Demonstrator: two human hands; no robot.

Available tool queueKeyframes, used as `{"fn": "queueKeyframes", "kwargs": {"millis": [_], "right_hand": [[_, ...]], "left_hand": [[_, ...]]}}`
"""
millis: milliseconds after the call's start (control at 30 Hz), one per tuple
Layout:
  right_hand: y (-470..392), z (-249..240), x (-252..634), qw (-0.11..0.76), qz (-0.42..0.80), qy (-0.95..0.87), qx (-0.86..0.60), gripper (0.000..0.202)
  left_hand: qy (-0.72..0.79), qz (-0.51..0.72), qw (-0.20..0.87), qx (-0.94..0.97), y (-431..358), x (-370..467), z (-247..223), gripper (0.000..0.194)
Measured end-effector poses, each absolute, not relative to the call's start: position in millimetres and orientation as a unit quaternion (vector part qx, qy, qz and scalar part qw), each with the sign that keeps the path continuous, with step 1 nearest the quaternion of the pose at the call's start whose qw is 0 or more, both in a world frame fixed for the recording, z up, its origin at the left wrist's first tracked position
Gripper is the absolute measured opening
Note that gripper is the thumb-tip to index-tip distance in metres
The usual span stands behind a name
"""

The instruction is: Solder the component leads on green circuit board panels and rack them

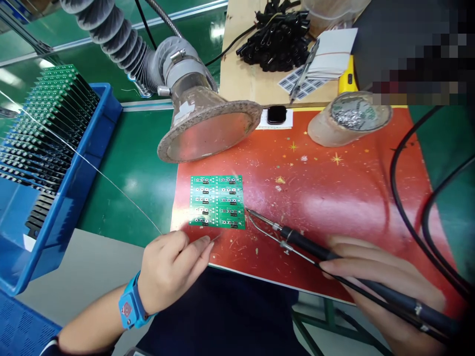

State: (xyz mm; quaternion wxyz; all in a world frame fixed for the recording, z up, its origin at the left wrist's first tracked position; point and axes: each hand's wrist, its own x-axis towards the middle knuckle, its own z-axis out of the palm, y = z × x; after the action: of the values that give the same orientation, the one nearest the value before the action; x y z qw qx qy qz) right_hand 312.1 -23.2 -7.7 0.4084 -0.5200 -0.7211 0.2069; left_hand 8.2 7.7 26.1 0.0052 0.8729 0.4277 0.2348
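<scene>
A green circuit board panel [217,202] with rows of small black parts lies flat on the red mat [282,198]. Just below its lower edge, my left hand [176,264] pinches a thin wire [122,190], whose short end pokes out past the fingertips; the rest runs up to the left. A blue band circles that wrist. In my right hand [382,282] is a black soldering iron [308,244] with a thin metal tube alongside. The iron's tip is at the right edge of the panel, near its middle height; whether it touches is unclear.
A fume extraction hood [211,129] hangs behind the panel. At left, a blue bin [79,173] holds upright circuit boards [48,118]. A round container [349,118] stands at back right, near a smartwatch [276,114]. Black parts [276,39] lie on the wooden board. Black cables loop at right.
</scene>
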Motion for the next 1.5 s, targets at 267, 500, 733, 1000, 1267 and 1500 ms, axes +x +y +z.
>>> {"fn": "queueKeyframes", "kwargs": {"millis": [267, 500, 733, 1000, 1267, 1500], "right_hand": [[-11.0, -28.5, 317.8, 0.417, 0.251, -0.771, -0.410, 0.026], [-11.3, -29.4, 319.9, 0.409, 0.245, -0.779, -0.407, 0.029], [-9.9, -24.2, 315.9, 0.415, 0.258, -0.784, -0.384, 0.020], [-20.7, -17.2, 316.0, 0.412, 0.272, -0.746, -0.446, 0.025], [-19.5, -19.5, 317.8, 0.410, 0.262, -0.770, -0.411, 0.024], [-20.2, -18.6, 316.9, 0.415, 0.270, -0.767, -0.409, 0.024]], "left_hand": [[0.428, 0.229, -0.015, 0.874, 9.6, 11.4, 31.2, 0.006], [0.434, 0.232, -0.007, 0.871, 12.6, 13.0, 28.1, 0.006], [0.429, 0.223, -0.007, 0.875, 14.2, 16.7, 28.7, 0.008], [0.426, 0.200, -0.006, 0.883, 10.3, 18.2, 34.6, 0.008], [0.419, 0.187, -0.008, 0.888, 9.6, 17.8, 35.7, 0.011], [0.414, 0.189, -0.008, 0.890, 12.0, 18.4, 41.4, 0.009]]}}
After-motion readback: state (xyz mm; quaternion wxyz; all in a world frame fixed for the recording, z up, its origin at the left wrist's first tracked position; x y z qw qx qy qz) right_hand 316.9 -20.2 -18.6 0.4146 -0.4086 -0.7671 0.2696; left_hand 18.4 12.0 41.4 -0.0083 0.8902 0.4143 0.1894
